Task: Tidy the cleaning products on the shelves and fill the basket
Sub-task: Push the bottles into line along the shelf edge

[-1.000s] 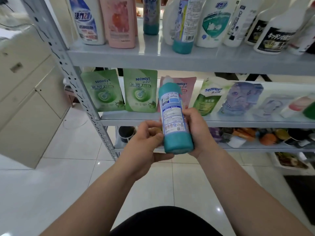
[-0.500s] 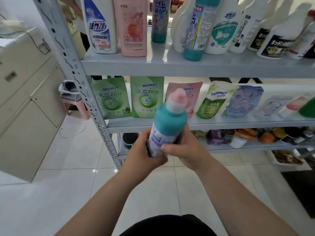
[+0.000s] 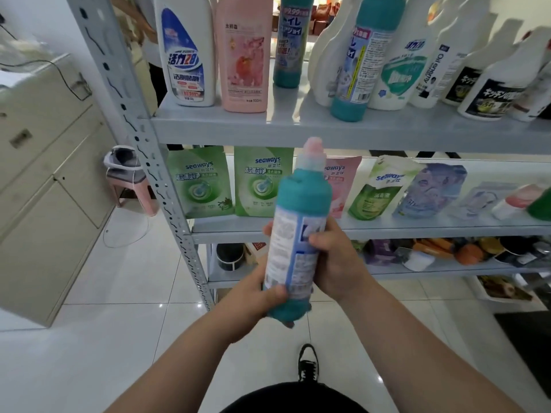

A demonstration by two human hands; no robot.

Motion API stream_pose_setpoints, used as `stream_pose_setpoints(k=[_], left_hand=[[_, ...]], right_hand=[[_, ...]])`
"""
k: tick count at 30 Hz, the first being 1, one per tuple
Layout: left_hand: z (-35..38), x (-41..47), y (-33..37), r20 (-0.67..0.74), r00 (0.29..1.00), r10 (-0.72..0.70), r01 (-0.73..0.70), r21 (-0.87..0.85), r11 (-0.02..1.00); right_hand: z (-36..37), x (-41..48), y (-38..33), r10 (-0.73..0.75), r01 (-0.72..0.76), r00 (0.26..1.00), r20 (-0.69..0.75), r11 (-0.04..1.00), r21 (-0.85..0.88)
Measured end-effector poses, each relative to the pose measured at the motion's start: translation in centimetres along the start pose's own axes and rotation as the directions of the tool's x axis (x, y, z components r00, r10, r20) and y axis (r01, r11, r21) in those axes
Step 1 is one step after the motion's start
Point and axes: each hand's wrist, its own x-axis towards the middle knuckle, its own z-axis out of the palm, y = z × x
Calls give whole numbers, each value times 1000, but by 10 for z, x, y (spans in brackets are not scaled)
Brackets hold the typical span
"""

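At the far left stand a beige cabinet and a pink stool, neither of which concerns our task. Next comes the perforated shelf upright.

Our left hand curls round the lower part of the teal bottle, thumb across the label. The right hand wraps the middle of the bottle from the other side. So both hands hold it, in front of the middle shelf and touching no shelf.

What has changed: a second ago the bottle sat lower, with its back label square to us. Since then we have tipped it towards us and brought it up again, and now the label faces left. Its pale cap reaches the front edge of the top shelf. We have also moved closer to the rack. We judge that it is bound for that top shelf, perhaps the bare patch beside the matching teal bottle (same shape, same label).

Behind the bottle, the pink pouch is half covered. Further right, the pouches and bottles smear into blur, and the clutter on the lowest shelf cannot be identified. The tall bottles up top are cut off at the neck. No basket is in view, so we cannot judge how full it is.
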Motion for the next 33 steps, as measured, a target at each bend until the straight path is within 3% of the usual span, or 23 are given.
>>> stream_pose_setpoints(k=[2,4,7,9,11,15,18,22,24,29,33], left_hand=[[8,5,1,152,987,-45,79,-225,971],[15,13,5,203,978,-39,114,-369,923],[25,29,30,-19,998,-58,44,-431,901],[27,41,49,-241,971,-4,-78,-330,941],[25,53,68,-376,920,109,-194,-196,961],[25,74,106,-442,866,231,-307,-108,946],[31,95,128,-449,839,307,-358,-31,933],[36,128,152,-423,828,368,-300,221,928],[31,144,172,-392,800,454,-276,432,859],[6,201,231,-395,635,664,-176,763,622],[-17,260,269,-442,508,739,-123,812,571]], right_hand=[[2,9,-8,8,-8,1000,5,996,92],[0,17,-17,-5,4,1000,8,993,117],[-3,32,-37,-36,37,999,-37,999,26],[-4,42,-51,-79,74,994,-71,995,-68],[-4,51,-64,-132,117,988,-84,979,-167],[-5,72,-99,-232,219,962,-141,970,-105],[-12,85,-126,-225,220,950,-215,974,-49],[-29,93,-158,-334,302,917,-218,939,-166],[-41,95,-173,-424,382,884,-200,898,-217],[-65,105,-189,-576,544,802,-158,813,-205],[-80,113,-195,-595,563,787,-163,801,-205]])
